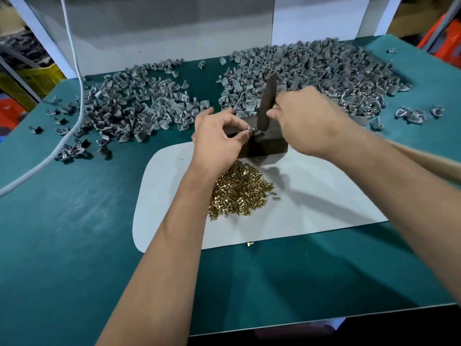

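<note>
Centrally, the left hand (pixel 219 138) pinches a small part (pixel 250 129) atop a dark block (pixel 269 146); the right hand (pixel 306 118) grips a flat tool (pixel 268 101). Brass rivets (pixel 239 191) lie below.

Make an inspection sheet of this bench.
Surface: green table with a white mat in the middle.
Job's things: dark block on the mat; small part at its top; flat metal bar; pile of brass pins.
Clutter: left heap and right heap of grey plastic parts; stray brass pin.
Hands: left hand pinches the small part; right hand grips the flat metal bar.
Cables: white cable across the table's left.
Surroundings: pale panel behind; yellow crate at left.
</note>
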Demonstrator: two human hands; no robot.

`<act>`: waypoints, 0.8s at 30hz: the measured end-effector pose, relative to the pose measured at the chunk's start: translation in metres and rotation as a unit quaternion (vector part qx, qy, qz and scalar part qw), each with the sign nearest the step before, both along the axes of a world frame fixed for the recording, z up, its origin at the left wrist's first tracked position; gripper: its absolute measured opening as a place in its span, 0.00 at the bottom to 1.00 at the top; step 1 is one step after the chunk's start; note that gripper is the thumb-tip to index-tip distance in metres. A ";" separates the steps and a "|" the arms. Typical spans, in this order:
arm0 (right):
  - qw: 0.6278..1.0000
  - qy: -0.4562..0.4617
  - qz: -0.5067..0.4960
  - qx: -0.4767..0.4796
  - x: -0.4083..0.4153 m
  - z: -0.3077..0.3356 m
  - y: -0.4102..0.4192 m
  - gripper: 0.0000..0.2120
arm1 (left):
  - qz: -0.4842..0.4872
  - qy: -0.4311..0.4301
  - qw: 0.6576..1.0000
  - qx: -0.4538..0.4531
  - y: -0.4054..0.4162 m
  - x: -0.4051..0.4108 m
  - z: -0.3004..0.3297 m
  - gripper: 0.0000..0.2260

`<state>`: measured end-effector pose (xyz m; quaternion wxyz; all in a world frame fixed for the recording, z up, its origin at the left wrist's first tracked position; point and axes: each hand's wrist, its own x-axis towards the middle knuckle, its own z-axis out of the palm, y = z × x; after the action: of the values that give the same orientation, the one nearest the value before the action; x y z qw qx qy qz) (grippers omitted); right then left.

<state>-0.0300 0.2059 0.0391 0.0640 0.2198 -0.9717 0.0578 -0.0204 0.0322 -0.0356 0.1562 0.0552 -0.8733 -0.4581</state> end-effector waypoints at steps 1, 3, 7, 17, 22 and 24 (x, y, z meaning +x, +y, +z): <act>1.000 0.012 0.002 0.001 -0.004 0.002 0.002 0.10 | 0.000 -0.001 1.000 0.002 0.000 0.001 0.001 0.09; 0.996 0.065 0.001 -0.056 -0.008 0.006 0.006 0.11 | -0.005 0.001 1.000 -0.006 -0.001 0.001 0.000 0.08; 0.988 0.068 0.008 -0.135 -0.004 -0.002 -0.005 0.10 | -0.006 0.005 1.000 -0.004 -0.002 0.001 -0.001 0.08; 0.994 -0.039 -0.020 -0.103 -0.023 -0.008 0.047 0.07 | -0.001 0.006 1.000 0.026 0.005 0.009 0.005 0.09; 0.992 -0.072 -0.093 -0.037 -0.020 -0.029 0.070 0.10 | -0.021 -0.002 0.998 0.052 0.010 0.011 0.007 0.10; 0.992 -0.070 -0.097 -0.042 -0.017 -0.033 0.070 0.12 | -0.030 0.002 0.998 0.062 0.009 0.010 0.008 0.10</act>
<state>-0.0471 0.2761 0.0064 0.0104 0.1172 -0.9872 0.1074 -0.0103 0.0416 -0.0280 0.1402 0.0380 -0.8445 -0.5155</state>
